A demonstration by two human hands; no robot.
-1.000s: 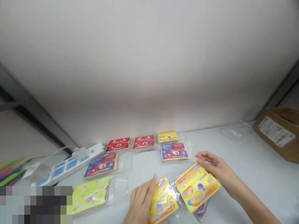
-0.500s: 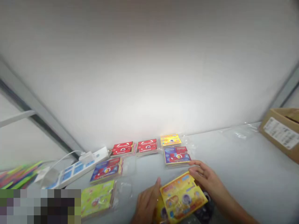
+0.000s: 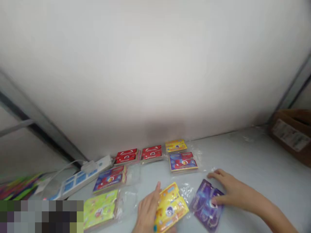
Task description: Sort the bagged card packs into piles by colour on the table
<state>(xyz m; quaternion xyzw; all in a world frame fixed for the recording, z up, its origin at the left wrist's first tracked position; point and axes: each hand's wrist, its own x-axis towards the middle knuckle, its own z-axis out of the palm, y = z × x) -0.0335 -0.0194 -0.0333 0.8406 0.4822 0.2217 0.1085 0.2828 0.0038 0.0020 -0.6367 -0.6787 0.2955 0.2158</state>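
My left hand is closed on a yellow card packet at the bottom centre, its thumb along the packet's left edge. Clear plastic shows at the packet's right side. To the right, my right hand grips a purple card packet, with the thumb on its face and the fingers at its upper edge. Beyond the hands lie a blue and red packet and, behind it, a small yellow packet.
Two red packets lie near the wall. Further left are another blue and red packet, a green packet and a white power strip. A cardboard box stands at the right on the grey table.
The yellow packet has moved left, into my left hand's grip. My right hand has left it and moved right, and now holds the purple packet, which has come into view.
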